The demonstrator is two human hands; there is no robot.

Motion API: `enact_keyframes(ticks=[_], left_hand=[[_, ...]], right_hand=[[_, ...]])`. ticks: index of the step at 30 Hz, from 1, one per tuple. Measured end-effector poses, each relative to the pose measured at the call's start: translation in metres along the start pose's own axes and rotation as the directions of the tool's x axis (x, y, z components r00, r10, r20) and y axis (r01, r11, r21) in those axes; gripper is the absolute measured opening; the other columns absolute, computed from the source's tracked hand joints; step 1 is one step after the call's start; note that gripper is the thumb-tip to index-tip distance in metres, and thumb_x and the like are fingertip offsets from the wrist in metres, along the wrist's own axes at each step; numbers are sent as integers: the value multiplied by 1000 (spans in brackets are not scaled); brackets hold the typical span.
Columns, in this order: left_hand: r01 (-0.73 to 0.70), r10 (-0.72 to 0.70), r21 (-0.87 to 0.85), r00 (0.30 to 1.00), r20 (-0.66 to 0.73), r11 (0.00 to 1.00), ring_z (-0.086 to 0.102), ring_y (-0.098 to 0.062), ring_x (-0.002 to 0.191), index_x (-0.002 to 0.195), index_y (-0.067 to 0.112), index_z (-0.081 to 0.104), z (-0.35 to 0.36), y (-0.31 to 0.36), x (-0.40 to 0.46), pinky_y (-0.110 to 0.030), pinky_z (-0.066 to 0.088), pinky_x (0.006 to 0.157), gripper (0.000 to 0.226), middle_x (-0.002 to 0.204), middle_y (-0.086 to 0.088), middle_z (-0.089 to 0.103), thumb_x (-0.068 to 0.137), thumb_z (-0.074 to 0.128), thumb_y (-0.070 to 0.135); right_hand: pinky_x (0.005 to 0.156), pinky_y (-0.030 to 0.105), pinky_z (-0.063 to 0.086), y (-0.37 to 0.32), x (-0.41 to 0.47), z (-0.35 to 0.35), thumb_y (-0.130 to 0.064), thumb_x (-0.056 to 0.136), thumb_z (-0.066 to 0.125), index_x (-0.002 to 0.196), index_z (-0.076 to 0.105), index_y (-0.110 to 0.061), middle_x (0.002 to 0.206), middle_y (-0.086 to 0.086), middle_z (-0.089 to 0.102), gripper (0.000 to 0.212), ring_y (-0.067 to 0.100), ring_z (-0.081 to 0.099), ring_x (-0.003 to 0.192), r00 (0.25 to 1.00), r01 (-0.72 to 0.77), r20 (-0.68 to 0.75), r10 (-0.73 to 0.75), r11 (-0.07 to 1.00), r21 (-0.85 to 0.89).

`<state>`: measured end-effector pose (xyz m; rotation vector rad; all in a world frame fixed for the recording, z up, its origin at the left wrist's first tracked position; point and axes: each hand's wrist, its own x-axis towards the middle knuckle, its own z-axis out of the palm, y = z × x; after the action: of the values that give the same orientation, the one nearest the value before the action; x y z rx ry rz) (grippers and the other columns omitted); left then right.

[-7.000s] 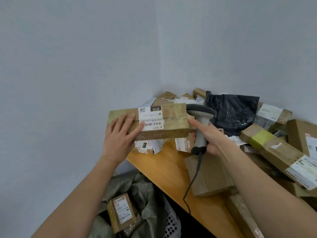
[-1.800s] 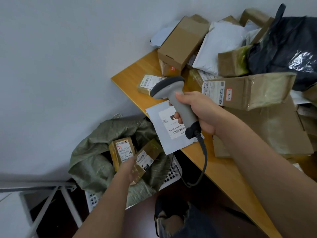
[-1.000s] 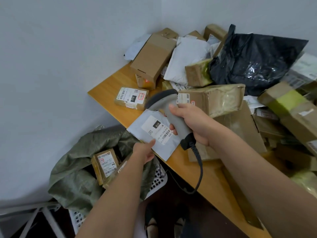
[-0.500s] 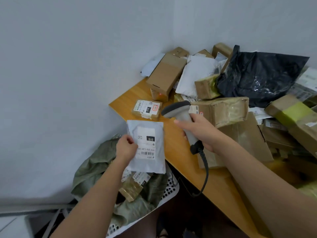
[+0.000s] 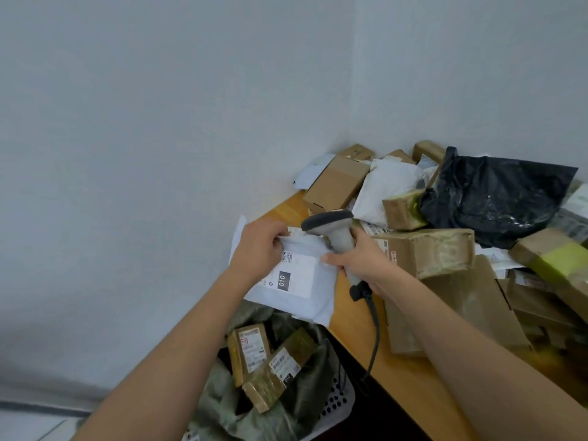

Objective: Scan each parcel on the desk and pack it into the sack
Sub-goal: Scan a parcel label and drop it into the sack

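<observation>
White mailer (image 5: 299,281), label reading 010: held above the sack (image 5: 296,405), at the desk (image 5: 410,386) edge. Left hand (image 5: 259,249) pinches its top edge; right hand (image 5: 362,262) grips the scanner (image 5: 334,230), thumb touching the mailer. Two taped boxes (image 5: 267,361) in the sack. Parcel pile (image 5: 445,237) behind.

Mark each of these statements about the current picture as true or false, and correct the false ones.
1. The left hand holds a white mailer. True.
2. The right hand holds a pen. False: its grip is on the handle of a barcode scanner.
3. The sack below the desk holds no parcels. False: two taped brown parcels lie in it.
4. A black plastic bag lies on the parcel pile. True.
5. The mailer's label reads 010. True.
</observation>
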<state>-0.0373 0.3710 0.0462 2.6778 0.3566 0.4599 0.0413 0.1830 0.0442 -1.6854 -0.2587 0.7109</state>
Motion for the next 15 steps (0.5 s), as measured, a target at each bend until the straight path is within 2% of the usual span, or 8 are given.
enact_keyframes(ticks=[2,4,6,7,9,11,13,15], left_hand=[[187,-170,46,953,-250,981,45,-25,110,107,17,64,-4,-1,4,-34,29,98,31,110,-4,50,77,68,13],[515,-545,-182,770,-331,838,31,-29,129,136,18,45,-11,2,3,-43,26,109,72,136,-10,36,74,78,38],[685,-814,-465,560,-158,561,32,-31,133,145,11,31,-10,4,-6,-44,29,109,99,145,-13,31,69,81,51],[684,-846,-586,533,-7,435,39,-28,128,144,10,32,-4,4,-13,-41,33,107,101,142,-11,38,67,82,52],[637,-703,-757,604,374,145,52,-21,117,137,12,43,13,3,-29,-38,34,107,96,131,-1,57,61,85,53],[672,-460,-730,612,643,-127,58,-24,119,133,16,53,30,3,-41,-46,34,111,81,127,-2,65,64,84,45],[658,-356,-710,620,699,-250,63,-27,114,130,15,56,42,6,-42,-44,49,99,59,124,-8,67,75,75,25],[601,-371,-754,658,655,-265,67,-25,104,127,11,59,48,10,-36,-41,57,86,50,117,-9,70,79,70,10]], right_hand=[[57,24,49,-3,2,-1,-6,82,77,125,48,-15,100,3,63,53,15,59,74,999,13,-45,-12,1000,11],[53,25,47,-6,4,-3,-5,85,74,119,51,-12,86,5,60,42,15,55,63,995,18,-99,-10,997,77],[50,27,47,-8,8,-5,-5,85,73,114,51,-11,77,8,56,36,15,50,55,987,3,-156,26,983,182],[51,29,48,-9,10,-5,-5,85,74,114,51,-10,77,9,56,37,16,50,54,982,-6,-183,51,972,235],[51,30,48,-8,14,-4,-5,83,76,115,50,-6,75,9,56,41,16,50,53,970,-23,-222,98,949,316],[46,26,46,-6,17,-3,-3,84,75,114,50,-6,66,9,54,39,14,49,47,967,-50,-213,140,924,379],[43,25,46,-4,18,-2,0,84,73,112,50,-6,57,7,53,37,14,47,41,971,-59,-187,151,904,424],[42,25,45,-1,18,-3,1,84,72,111,50,-5,57,8,53,35,14,47,40,972,-63,-181,147,913,403]])
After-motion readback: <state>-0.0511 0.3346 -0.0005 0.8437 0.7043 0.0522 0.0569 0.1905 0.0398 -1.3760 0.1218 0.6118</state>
